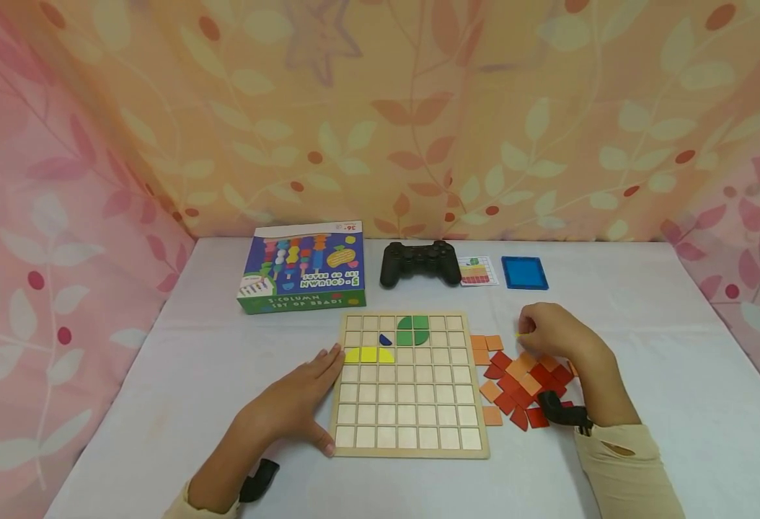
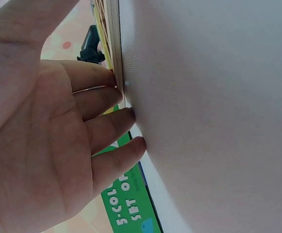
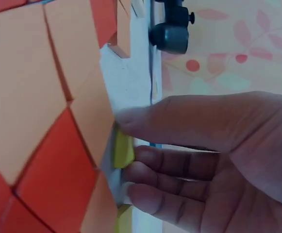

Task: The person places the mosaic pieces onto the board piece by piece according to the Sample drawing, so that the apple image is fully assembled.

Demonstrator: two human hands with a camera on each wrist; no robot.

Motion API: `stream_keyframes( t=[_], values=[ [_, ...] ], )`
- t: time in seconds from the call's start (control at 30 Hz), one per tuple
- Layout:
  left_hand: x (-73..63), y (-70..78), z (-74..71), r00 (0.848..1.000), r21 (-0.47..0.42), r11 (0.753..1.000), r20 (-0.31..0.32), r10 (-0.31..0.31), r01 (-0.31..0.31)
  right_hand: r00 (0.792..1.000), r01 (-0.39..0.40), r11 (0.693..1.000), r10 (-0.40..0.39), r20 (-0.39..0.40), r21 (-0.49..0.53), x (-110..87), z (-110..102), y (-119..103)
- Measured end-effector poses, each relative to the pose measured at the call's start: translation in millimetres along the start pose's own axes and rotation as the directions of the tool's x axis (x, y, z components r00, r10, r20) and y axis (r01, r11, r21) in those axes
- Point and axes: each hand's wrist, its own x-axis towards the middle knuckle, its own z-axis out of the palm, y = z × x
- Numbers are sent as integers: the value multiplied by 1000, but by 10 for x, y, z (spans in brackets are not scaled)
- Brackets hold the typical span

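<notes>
A wooden grid board [image 1: 409, 415] lies flat on the white table. My left hand [image 1: 295, 396] rests along its left edge, thumb near the lower corner; in the left wrist view its fingers [image 2: 112, 128] reach the board's side. On the board are three yellow tiles [image 1: 369, 355] in a row, a green group of tiles [image 1: 413, 331] and one dark blue piece [image 1: 385, 339]. Beyond a pile of red and orange tiles [image 1: 516, 386], my right hand [image 1: 557, 333] pinches a yellow tile [image 3: 124, 148] between thumb and fingers. Another yellow piece [image 3: 124, 221] shows below those fingers.
Behind the board stand a bead-set box [image 1: 302, 267] and a black game controller [image 1: 420, 264]. To their right lie a pattern card [image 1: 479, 271] and a blue square tray [image 1: 525, 273]. A patterned curtain [image 1: 419, 144] hangs behind the table.
</notes>
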Motion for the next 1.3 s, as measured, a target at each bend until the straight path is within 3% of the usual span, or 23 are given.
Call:
stream_keyframes(
  t=[0.27,0.77,0.97,1.3],
  values=[
    [-1,-6,1,1000,4,1000,-9,9,-9,998,-52,998,52,-39,22,1,-16,-26],
    [-8,6,0,1000,6,1000,4,-5,5,987,112,989,-99,-127,98,55,-12,72],
    [-14,19,-9,1000,-1,1000,10,-7,7,980,159,964,-128,-151,211,129,84,-121],
    [12,3,5,1000,7,1000,13,-6,6,982,172,901,-190,5,398,285,340,-738]
  ],
)
